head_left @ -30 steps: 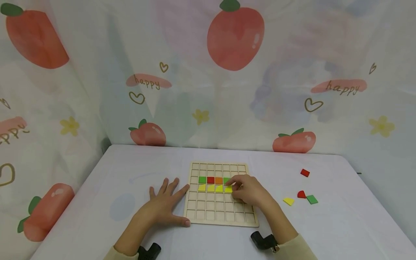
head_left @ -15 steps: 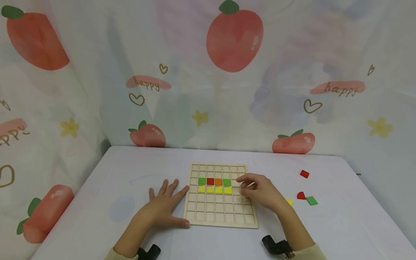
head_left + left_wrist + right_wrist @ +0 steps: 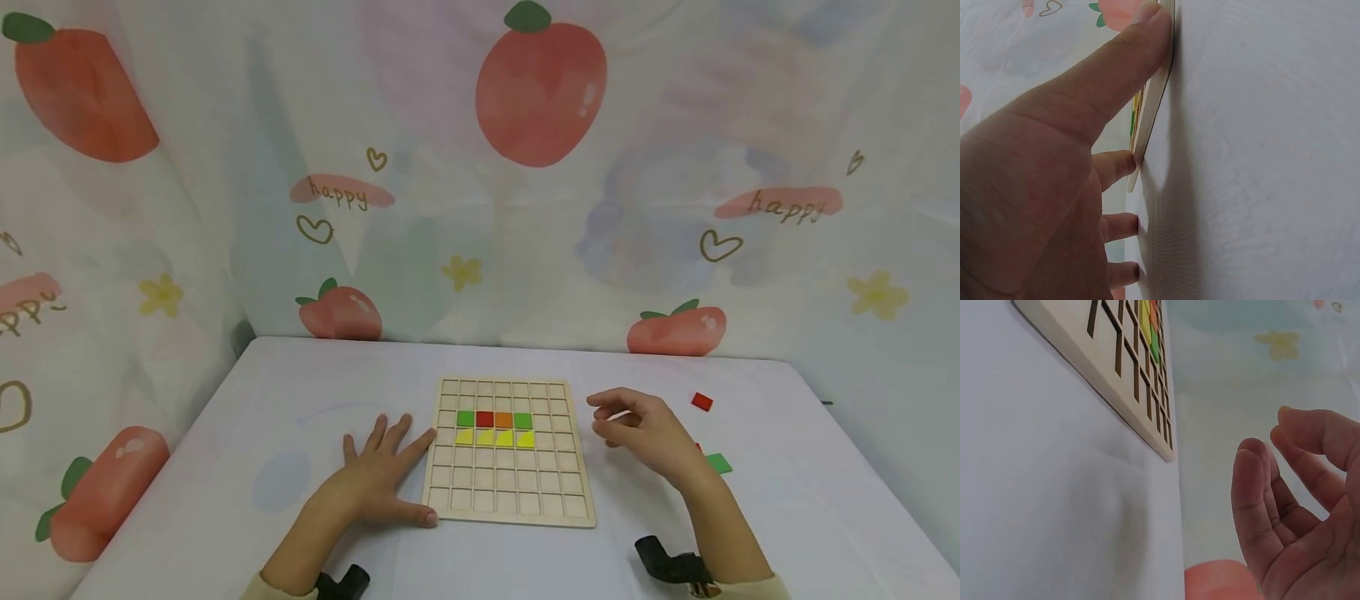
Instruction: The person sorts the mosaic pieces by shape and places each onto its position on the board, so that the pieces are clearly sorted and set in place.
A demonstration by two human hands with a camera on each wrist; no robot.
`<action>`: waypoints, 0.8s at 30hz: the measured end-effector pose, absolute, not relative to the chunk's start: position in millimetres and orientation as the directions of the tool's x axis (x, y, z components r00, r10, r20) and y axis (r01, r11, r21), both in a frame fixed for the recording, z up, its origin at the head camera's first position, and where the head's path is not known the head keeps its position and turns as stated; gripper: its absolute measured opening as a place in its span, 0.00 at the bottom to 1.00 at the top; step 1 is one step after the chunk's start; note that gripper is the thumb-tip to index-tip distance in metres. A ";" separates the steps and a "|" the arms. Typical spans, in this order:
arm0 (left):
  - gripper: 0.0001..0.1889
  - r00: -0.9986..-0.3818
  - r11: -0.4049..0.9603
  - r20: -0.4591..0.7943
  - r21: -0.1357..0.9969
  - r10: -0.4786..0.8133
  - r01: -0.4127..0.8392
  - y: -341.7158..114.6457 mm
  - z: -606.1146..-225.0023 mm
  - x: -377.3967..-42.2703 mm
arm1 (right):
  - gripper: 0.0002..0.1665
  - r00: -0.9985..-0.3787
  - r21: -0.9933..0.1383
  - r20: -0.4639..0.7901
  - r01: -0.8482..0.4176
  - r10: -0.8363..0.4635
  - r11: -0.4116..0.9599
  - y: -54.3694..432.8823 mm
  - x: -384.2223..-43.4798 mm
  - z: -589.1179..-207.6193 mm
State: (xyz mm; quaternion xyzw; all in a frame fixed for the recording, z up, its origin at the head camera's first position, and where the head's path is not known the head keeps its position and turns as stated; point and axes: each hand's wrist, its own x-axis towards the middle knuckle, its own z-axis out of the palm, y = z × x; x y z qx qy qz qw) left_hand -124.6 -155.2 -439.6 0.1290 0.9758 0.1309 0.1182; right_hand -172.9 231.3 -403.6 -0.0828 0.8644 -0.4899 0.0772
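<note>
The left hand (image 3: 367,483) lies with its fingers straight and spread, palm down, grasping nothing; its thumb and index fingertip touch the left edge of the wooden grid board (image 3: 507,477). The right hand (image 3: 641,425) is raised above the table (image 3: 810,500), just beside the board's right edge, its fingers loosely bent and apart from the thumb — the right wrist view shows nothing between them.

The board lies flat. Along one row sit four square tiles, side by side: a green tile (image 3: 466,418), a red tile (image 3: 485,419), an orange tile (image 3: 504,420) and a second green tile (image 3: 522,421). In the row directly nearer the person are four yellow triangles (image 3: 465,437), one under each square.

Beyond the right hand, a loose red piece (image 3: 702,402) lies on the table, and nearer, a loose green piece (image 3: 719,462) — partly hidden by the right arm, beside a sliver of red. A black mount (image 3: 675,562) sits at the right wrist. Behind stands a fruit-printed backdrop (image 3: 420,108).
</note>
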 end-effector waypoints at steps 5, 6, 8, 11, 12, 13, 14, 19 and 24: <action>0.59 -0.938 0.932 -0.200 0.289 0.284 0.220 -155.9 -440.4 -124.3 | 0.24 -0.979 -0.862 -0.029 -0.077 -0.200 0.500 245.1 -171.3 -400.7; 0.59 -0.938 0.932 -0.200 0.288 0.284 0.220 -156.0 -440.7 -124.4 | 0.24 -0.981 -0.861 -0.023 -0.079 -0.195 0.502 247.8 -171.2 -399.9; 0.59 -0.938 0.932 -0.198 0.286 0.284 0.221 -156.5 -441.7 -124.8 | 0.25 -0.983 -0.857 -0.015 -0.083 -0.185 0.508 253.2 -171.0 -398.3; 0.60 -0.938 0.934 -0.199 0.278 0.283 0.223 -157.2 -442.5 -125.4 | 0.27 -0.985 -0.853 -0.008 -0.083 -0.173 0.515 261.0 -170.9 -396.5; 0.60 -0.938 0.935 -0.199 0.274 0.283 0.225 -157.4 -442.9 -125.6 | 0.28 -0.986 -0.851 -0.006 -0.083 -0.168 0.519 263.5 -171.0 -396.2; 0.60 -0.939 0.936 -0.198 0.272 0.282 0.224 -157.5 -443.2 -125.8 | 0.28 -0.987 -0.849 -0.004 -0.083 -0.162 0.523 265.7 -171.1 -396.2; 0.60 -0.939 0.937 -0.199 0.270 0.281 0.223 -157.7 -443.4 -125.9 | 0.29 -0.988 -0.848 -0.002 -0.081 -0.157 0.524 267.7 -171.3 -396.4; 0.60 -0.939 0.935 -0.197 0.275 0.282 0.224 -157.9 -443.2 -126.0 | 0.29 -0.992 -0.845 -0.016 -0.052 -0.123 0.532 276.4 -172.1 -398.5; 0.60 -0.935 0.927 -0.191 0.292 0.298 0.236 -158.3 -441.7 -125.2 | 0.28 -0.995 -0.847 -0.033 -0.023 -0.094 0.531 285.7 -172.1 -400.0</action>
